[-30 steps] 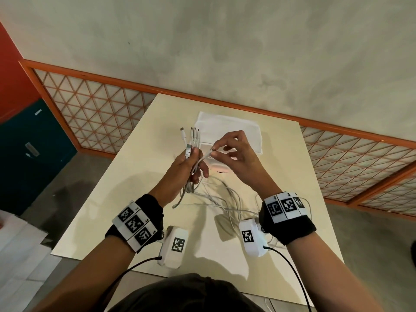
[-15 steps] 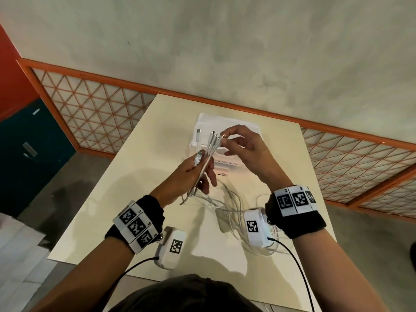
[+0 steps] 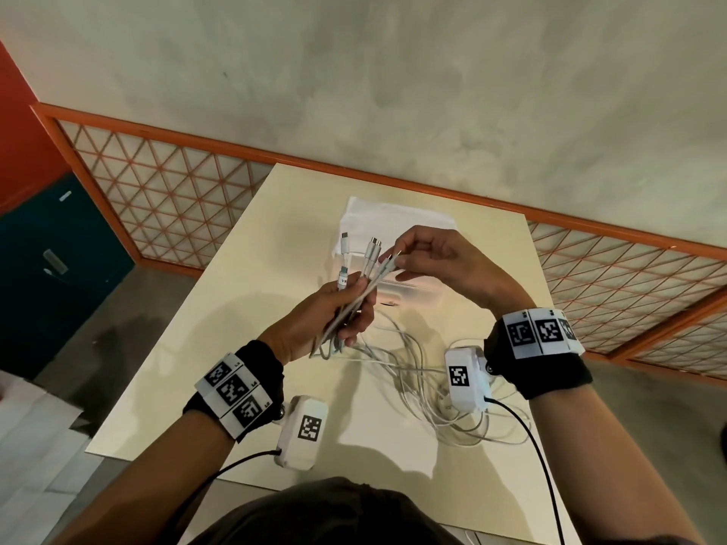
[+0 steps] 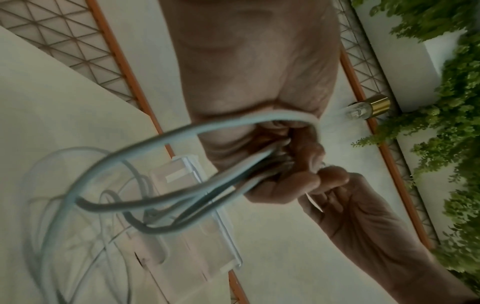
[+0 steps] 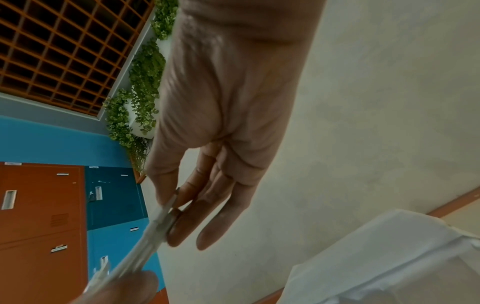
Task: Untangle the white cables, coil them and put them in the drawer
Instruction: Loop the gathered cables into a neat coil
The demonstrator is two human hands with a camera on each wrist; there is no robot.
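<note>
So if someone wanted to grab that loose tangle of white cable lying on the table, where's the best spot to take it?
Probably the slack loops between the two wrists, taken from above: they lie flat on the table, while their plug ends are bunched in the left hand, with the right hand pinching one tip. A pinch under several strands should lift them together.

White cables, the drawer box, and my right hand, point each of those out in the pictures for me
white cables (image 3: 356, 300), head view, on the bundled strands in the left hand's grip.
drawer box (image 3: 397, 216), head view, on its white top.
right hand (image 3: 444, 261), head view, on the back of the hand pinching the plug tips.
</note>
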